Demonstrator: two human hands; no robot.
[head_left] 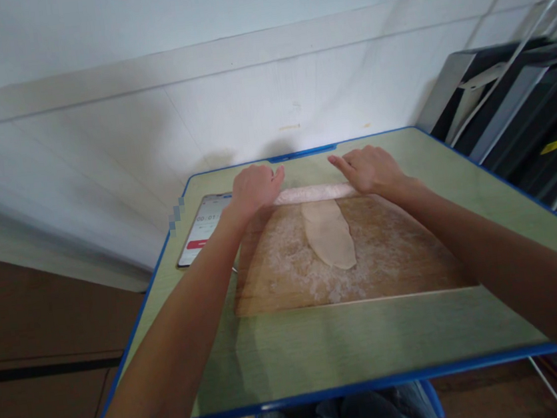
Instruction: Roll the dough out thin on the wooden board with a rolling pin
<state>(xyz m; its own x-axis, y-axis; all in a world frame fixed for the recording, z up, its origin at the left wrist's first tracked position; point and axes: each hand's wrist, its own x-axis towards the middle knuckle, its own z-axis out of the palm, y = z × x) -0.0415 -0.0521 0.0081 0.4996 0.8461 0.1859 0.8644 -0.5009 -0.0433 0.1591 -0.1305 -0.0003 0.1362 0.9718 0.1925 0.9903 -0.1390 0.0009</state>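
Left hand [257, 188], right hand [372, 170]: fingers curled over rolling pin [314, 193], thumbs raised; dough [329, 237] flat on wooden board [415, 264], far end at the pin; uneven push could skew it; patchy flour [336, 289] might let it stick.

It looks like a room in a home: a small blue-edged desk [295, 351] stands beside a white wall [246, 98] across the top, carrying a floured wooden board [410, 268] with flat dough [329, 237] at centre. A phone [200, 226] lies left of centre; dark flat objects [524, 114] fill the upper right; wooden floor [469, 385] shows at the bottom.
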